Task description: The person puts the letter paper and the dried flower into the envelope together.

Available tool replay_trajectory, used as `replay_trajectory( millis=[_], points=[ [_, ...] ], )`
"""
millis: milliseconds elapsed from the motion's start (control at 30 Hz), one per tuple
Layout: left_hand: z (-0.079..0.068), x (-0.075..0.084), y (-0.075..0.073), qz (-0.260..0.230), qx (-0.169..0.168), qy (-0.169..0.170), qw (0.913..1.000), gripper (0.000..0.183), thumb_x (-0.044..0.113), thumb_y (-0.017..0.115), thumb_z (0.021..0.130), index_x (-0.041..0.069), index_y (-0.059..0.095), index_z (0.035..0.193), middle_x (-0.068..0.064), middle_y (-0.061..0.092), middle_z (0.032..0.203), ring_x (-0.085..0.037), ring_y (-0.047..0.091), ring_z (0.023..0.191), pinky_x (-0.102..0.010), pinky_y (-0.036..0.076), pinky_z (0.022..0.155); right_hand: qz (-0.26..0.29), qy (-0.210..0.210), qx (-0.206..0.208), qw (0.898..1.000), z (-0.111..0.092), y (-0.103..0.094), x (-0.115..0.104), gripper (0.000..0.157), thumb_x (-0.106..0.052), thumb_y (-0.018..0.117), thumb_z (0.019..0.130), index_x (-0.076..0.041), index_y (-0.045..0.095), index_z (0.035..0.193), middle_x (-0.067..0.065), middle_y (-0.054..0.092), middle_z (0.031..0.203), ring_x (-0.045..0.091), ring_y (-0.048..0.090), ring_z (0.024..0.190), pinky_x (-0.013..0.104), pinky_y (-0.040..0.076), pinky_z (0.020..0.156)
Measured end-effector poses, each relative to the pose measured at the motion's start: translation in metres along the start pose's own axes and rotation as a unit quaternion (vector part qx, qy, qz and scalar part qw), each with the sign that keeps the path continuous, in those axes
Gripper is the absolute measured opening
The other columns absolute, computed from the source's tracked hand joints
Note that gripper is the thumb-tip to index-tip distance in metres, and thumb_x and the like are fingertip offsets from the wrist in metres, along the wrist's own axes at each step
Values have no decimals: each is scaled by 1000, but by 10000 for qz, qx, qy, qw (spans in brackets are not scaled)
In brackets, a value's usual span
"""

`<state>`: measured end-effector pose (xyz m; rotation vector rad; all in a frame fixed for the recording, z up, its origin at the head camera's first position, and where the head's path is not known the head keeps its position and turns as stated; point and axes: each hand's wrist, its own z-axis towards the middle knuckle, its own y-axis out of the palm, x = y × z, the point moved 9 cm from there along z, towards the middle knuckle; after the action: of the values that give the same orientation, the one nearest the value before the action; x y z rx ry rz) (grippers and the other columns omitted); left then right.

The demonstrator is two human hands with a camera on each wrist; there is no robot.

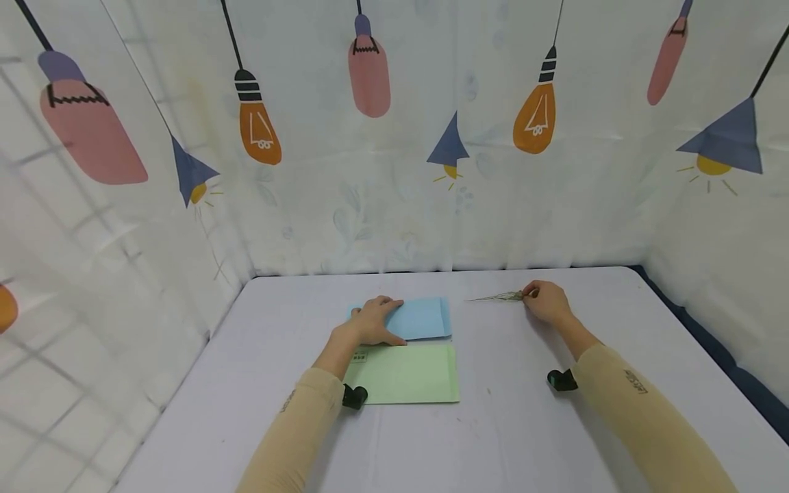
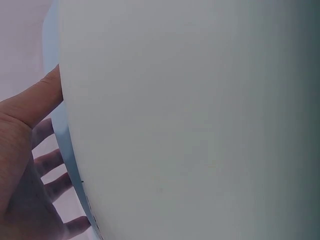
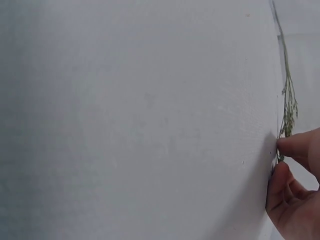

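Observation:
In the head view my left hand (image 1: 374,322) rests on the left part of a light blue envelope (image 1: 425,318), thumb and fingers spread. The thumb points to the seam where a pale green envelope (image 1: 407,375) lies just below the blue one. From the left wrist, the thumb (image 2: 42,97) and fingers appear at the blue envelope's edge (image 2: 67,140), partly hidden by a pale sheet. At the right, my right hand (image 1: 547,301) pinches one end of a thin dried plant sprig (image 1: 505,296) between thumb and fingertips. Its long thin stem points left, close to the table.
A white-covered table (image 1: 505,438) carries everything. Behind it hangs a white curtain (image 1: 394,205) printed with lamps and bulbs. Dark fabric (image 1: 709,335) runs along the table's right edge. Small black devices (image 1: 562,380) are strapped at both wrists.

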<state>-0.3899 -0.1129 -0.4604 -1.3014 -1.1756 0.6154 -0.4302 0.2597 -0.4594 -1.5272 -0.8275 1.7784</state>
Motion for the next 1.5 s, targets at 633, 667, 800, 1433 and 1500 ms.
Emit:
replay_trajectory(
  millis=[633,667,800,1433,1500],
  points=[
    [0,-2,-1,-77,62,-17,9999,96,54,83,83,22,38,161,-9,34,161,-34,30,148,-69,27,109,776,94,-72,9969,-14,-4,-4,27,-16,60,102,6,64,117,25,65,116,39,62,101,42,51,77],
    [0,-2,-1,-74,63,-20,10000,96,54,83,83,22,37,161,-9,34,161,-33,29,148,-68,26,109,812,103,-68,9966,-15,-5,-5,27,-17,61,103,6,64,117,25,65,116,38,62,100,40,50,75],
    [0,-1,-1,-86,63,-17,9999,96,54,83,83,22,38,161,-9,33,161,-33,29,148,-68,27,109,842,155,-101,9963,-18,-7,-7,27,-18,60,103,5,64,117,24,65,117,37,62,104,36,50,74],
    [0,-1,-1,-135,53,26,9999,96,53,83,83,21,38,161,-10,34,160,-34,30,147,-69,26,109,1029,-283,-689,9919,-29,-7,-17,26,-17,62,104,2,65,120,15,67,106,26,61,86,34,50,69],
    [0,-1,-1,-134,65,22,9999,96,53,84,82,21,38,160,-10,35,160,-34,31,147,-69,27,109,1144,-395,-821,9893,-30,-5,-18,25,-16,63,103,2,66,120,15,67,106,26,61,84,34,51,68]
  ],
)
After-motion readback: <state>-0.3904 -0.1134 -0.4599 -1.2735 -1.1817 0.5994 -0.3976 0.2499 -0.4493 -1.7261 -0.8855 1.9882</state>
